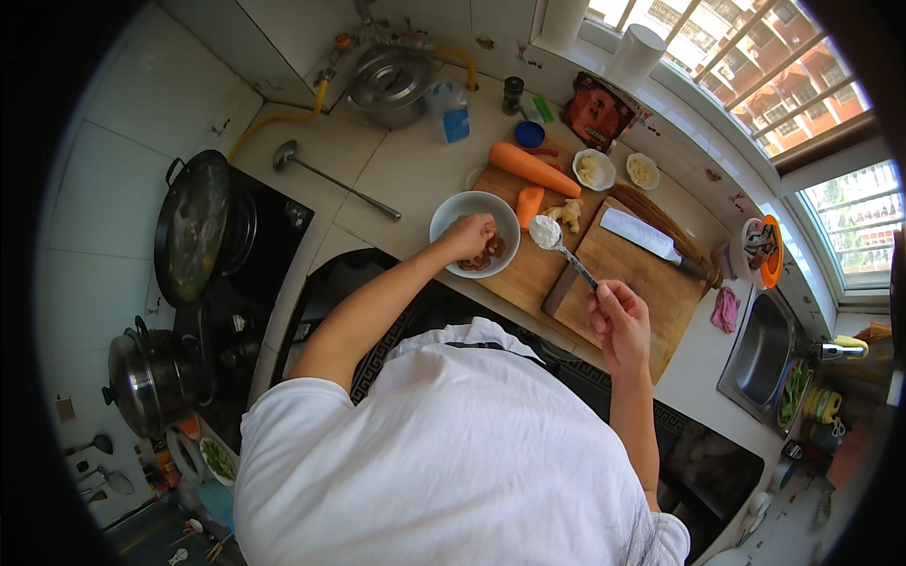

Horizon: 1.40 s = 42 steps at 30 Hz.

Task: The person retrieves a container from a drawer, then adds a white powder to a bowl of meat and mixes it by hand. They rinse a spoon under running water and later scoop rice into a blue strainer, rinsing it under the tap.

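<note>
My left hand (470,235) is inside a white bowl (440,210), over slices of brownish meat (493,249); its fingers are bunched, and whether they pinch anything is hidden. Between the thumb and fingers of my right hand (617,320) is the handle of a spoon (577,267), heaped with white powder (544,231). The spoon hangs right of the bowl, above a wooden cutting board (512,274). A large peeled carrot (534,169), a shorter carrot piece (529,206) and a ginger root (566,214) lie close by.
A cleaver (640,235) rests on a second, smaller board (623,283). Behind are small dishes of chopped pieces (594,170), (643,171), a red packet (598,111) and a pepper grinder (513,96). Left are a ladle (336,180), a wok (192,230) and a pot (150,382); right, a sink (761,347).
</note>
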Tool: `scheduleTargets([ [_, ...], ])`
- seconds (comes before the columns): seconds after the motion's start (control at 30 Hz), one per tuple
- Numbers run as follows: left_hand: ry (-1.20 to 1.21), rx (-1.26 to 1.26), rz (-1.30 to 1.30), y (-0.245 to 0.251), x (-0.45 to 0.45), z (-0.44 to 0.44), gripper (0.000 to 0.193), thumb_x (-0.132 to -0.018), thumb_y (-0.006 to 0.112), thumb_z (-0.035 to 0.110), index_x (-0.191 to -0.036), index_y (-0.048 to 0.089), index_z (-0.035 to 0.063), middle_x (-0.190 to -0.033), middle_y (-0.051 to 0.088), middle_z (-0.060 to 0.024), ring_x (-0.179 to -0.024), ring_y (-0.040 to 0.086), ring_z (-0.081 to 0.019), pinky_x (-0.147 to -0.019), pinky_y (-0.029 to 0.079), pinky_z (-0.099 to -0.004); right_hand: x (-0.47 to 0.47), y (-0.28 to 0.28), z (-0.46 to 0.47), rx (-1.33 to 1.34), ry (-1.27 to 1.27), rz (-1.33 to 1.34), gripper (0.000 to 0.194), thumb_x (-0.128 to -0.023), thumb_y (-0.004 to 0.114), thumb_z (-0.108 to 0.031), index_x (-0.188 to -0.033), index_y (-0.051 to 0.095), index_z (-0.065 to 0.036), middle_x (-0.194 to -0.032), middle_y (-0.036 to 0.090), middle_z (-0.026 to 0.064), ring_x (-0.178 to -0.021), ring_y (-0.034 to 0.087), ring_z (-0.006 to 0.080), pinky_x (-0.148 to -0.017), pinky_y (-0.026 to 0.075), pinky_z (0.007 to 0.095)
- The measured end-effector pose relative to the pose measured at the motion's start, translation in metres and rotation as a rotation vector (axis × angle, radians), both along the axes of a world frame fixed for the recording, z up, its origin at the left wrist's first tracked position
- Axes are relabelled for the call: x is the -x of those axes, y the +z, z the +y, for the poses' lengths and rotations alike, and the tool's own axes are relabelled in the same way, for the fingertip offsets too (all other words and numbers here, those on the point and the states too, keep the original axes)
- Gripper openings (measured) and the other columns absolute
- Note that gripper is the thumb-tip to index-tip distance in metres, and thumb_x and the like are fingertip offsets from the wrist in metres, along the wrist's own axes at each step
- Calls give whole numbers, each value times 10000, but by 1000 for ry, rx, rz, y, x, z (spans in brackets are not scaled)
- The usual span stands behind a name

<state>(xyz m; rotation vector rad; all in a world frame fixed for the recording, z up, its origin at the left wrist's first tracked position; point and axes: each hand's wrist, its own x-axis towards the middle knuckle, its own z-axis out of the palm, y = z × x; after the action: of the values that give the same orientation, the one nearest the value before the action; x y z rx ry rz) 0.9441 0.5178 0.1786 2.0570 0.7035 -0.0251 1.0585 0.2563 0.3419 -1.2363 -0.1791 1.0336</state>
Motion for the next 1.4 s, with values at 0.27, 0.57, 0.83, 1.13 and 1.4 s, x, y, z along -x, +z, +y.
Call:
scheduleTargets([
  [0.27,-254,-31,-54,46,16,16,232,-795,610,177,-970,570,30,-1121,489,-186,-906,567,-271,-720,475,-308,0,-1,0,-12,9,-8,135,-891,560,-158,-870,572,-26,-689,555,20,-470,446,44,-395,332,170],
  [0.57,-4,-181,115,-15,-2,-13,209,-772,516,56,-980,534,54,-1160,395,-247,-838,570,-378,-605,520,-401,5,-3,4,9,50,11,131,-892,559,-155,-875,573,-26,-692,553,18,-479,437,41,-402,328,168],
  [0.83,-231,-248,30,37,18,-7,391,-707,599,44,-1093,545,78,-1211,385,-196,-903,534,-339,-773,468,-406,13,-8,4,-3,43,85,117,-888,561,-145,-871,572,-29,-691,560,26,-481,437,44,-403,332,177],
  [1.13,72,308,157,7,2,5,261,-735,537,64,-990,581,35,-1141,476,-254,-827,582,-368,-774,486,-366,19,-10,8,0,78,75,129,-894,550,-144,-862,563,-20,-686,553,26,-477,430,46,-402,327,180],
  [1.4,-237,-613,189,31,16,-18,531,-658,706,156,-1152,536,62,-1082,488,-187,-957,529,-317,-847,455,-369,17,-13,6,-14,51,82,124,-893,549,-140,-876,563,-18,-690,556,28,-482,437,47,-400,330,179],
])
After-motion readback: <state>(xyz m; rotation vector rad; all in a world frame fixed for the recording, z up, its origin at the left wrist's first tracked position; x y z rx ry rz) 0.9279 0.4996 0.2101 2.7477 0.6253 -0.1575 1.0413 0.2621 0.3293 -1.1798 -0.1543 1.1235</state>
